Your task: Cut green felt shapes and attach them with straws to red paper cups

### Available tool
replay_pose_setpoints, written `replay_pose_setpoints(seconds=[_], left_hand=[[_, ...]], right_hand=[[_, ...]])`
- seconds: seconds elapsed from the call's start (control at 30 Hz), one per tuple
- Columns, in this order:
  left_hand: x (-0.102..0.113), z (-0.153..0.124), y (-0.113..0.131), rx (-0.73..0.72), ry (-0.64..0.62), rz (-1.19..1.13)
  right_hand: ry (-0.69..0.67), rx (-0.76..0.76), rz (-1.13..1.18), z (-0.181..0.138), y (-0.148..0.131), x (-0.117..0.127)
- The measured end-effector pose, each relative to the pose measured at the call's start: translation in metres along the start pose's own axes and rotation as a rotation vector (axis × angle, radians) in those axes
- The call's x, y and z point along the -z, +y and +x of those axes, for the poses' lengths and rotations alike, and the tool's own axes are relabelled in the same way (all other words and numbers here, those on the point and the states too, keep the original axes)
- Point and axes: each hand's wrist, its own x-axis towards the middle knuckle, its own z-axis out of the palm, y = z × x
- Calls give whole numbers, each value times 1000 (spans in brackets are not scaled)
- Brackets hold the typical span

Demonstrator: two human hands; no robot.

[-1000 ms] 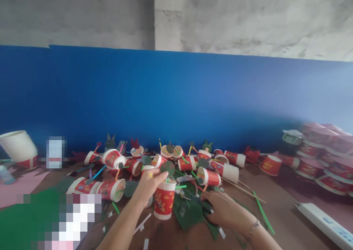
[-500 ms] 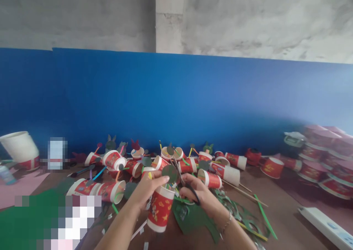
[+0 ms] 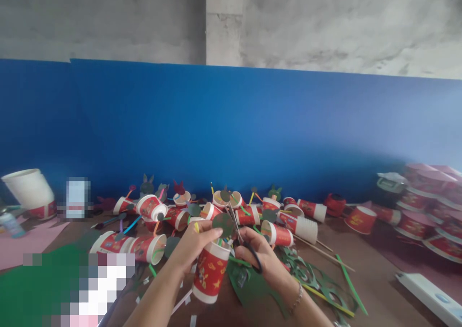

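My left hand pinches a dark green paper disc between thumb and fingers. Just below the disc a red paper cup with a white rim stands, slightly tilted, against that hand; whether the fingers also grip it is hidden. My right hand is closed round the dark handles of a pair of scissors. Their blades are apart, pointing up beside the right edge of the disc. Green paper with pieces cut out lies under the right hand.
Many red paper cups with pipe cleaners and paper shapes lie along the blue partition. Stacked cups stand at right, near a white power strip. Wooden sticks and cut green scraps lie right of centre.
The view has shifted slightly, so the scene sits a little further right. Both hands keep their hold on the disc and scissors, with the blades still at the disc's right edge.
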Motion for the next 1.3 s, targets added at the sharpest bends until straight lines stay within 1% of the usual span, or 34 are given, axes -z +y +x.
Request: replay_pose_setpoints(seconds=[0.23, 0.53, 0.73, 0.97, 1.17, 1.3], left_hand=[[1, 1, 0, 1, -15, 17], [-1, -1, 1, -7, 7, 43], [0, -1, 1, -4, -2, 43], [5, 1, -1, 1, -72, 42], [3, -1, 0, -1, -14, 62], [2, -2, 2, 3, -12, 61]], right_hand=[[-8, 21, -2, 0, 2, 2], [-15, 7, -23, 0, 1, 3], [10, 10, -49, 1, 4, 3], [10, 45, -59, 1, 6, 3], [17, 21, -94, 1, 2, 1], [18, -11, -116, 1, 0, 2]])
